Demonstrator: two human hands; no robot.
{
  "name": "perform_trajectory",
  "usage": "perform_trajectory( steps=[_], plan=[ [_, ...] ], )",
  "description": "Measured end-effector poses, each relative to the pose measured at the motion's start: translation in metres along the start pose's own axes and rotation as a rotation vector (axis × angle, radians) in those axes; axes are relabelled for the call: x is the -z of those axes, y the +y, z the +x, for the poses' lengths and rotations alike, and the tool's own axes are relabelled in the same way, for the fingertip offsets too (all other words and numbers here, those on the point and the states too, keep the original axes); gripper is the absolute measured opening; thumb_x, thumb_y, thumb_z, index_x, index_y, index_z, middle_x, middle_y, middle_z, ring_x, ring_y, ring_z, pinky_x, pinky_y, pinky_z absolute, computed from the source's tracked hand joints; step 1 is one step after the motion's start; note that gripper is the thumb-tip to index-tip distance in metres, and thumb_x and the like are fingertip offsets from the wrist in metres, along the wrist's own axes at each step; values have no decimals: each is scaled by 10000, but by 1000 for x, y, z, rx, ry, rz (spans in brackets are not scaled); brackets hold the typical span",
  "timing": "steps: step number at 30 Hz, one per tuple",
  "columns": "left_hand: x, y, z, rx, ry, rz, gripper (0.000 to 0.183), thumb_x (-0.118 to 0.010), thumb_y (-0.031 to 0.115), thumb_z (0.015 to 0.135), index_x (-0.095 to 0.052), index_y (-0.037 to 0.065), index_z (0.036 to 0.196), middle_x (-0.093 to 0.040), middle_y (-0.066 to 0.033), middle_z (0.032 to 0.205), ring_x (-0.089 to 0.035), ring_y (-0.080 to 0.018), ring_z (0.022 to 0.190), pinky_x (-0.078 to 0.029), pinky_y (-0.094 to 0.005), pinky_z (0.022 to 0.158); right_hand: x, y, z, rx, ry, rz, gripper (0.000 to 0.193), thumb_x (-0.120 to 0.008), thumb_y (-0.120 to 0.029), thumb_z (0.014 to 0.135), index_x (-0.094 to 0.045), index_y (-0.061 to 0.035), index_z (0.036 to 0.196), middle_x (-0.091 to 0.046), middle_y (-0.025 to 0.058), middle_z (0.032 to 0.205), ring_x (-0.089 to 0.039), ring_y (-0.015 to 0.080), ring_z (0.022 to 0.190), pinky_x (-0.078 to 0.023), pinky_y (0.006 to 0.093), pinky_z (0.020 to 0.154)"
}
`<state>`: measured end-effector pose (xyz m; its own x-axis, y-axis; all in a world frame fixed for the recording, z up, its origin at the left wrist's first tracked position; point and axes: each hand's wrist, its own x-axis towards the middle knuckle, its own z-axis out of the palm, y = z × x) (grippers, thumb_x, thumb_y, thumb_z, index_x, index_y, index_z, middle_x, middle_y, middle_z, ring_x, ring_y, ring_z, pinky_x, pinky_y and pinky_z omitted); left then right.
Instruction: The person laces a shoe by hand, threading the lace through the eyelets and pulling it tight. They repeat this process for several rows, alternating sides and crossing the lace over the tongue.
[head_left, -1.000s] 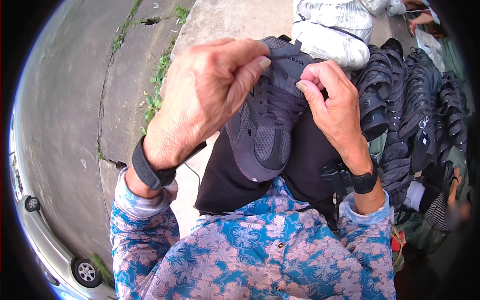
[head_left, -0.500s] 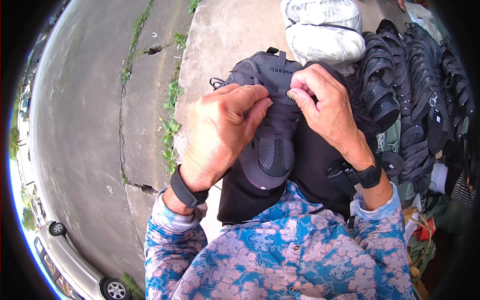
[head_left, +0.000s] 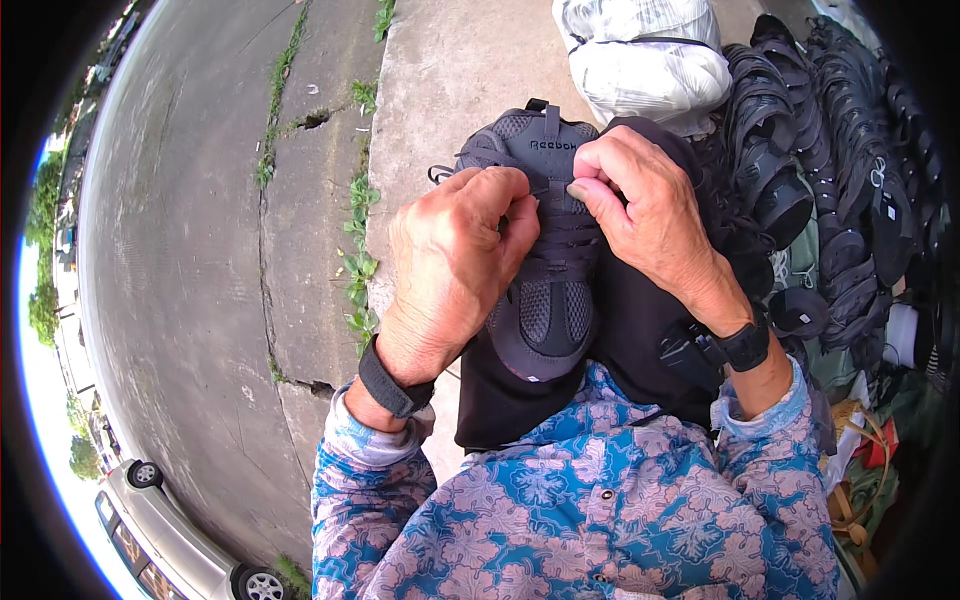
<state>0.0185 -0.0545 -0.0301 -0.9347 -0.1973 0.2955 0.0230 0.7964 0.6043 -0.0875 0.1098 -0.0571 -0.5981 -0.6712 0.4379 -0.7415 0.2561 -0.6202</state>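
Head view: a dark grey lace-up shoe (head_left: 545, 325) rests on the person's black-trousered lap (head_left: 635, 320), toe toward the body and tongue (head_left: 555, 145) facing away. The left hand (head_left: 450, 245) lies over the shoe's left side, thumb and forefinger drawn together in a pinch beside the base of the tongue; the right hand (head_left: 650, 210) meets the opposite edge, its thumb and forefinger likewise pinched. Both pairs of fingers appear closed on the lace (head_left: 568, 245), although the strand at the tips is too dark and fine to be certain. Each wrist carries a black band. Beyond the shoe, on the pale concrete (head_left: 430, 90), sits a bulging white plastic bag (head_left: 650, 85), crossed by a dark strap; its wrapping hides the contents. To the right, dark shoes (head_left: 785, 195) stand in long, tightly overlapping rows, with a white cylindrical object (head_left: 902, 335) near their lower end. At left, grey pavement (head_left: 185, 250), bordered by green weeds (head_left: 360, 260), extends toward a parked silver car (head_left: 175, 545).
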Motion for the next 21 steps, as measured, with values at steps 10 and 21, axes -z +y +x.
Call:
perform_trajectory(
  steps=[10, 21],
  plan=[
    [3, 10, 19, -188, -166, 306, 118, -655, 92, 742, -546, 51, 721, -607, -129, 684, -618, -332, 631, -490, -417, 560, -1, 1, 0, 27, 23, -4, 135, -681, -30, 783, -568, -44, 856, -578, 110, 825, -589, 329, 772, -456, 403, 688],
    [-3, -8, 17, -69, -181, -179, 86, -684, 31, 810, -627, 0, 867, -608, -79, 688, -574, -161, 607, -480, -295, 588, 0, -1, -1, -20, 35, 32, 133, -686, -32, 787, -577, -49, 862, -583, 98, 839, -592, 317, 806, -463, 398, 733]
  ],
)
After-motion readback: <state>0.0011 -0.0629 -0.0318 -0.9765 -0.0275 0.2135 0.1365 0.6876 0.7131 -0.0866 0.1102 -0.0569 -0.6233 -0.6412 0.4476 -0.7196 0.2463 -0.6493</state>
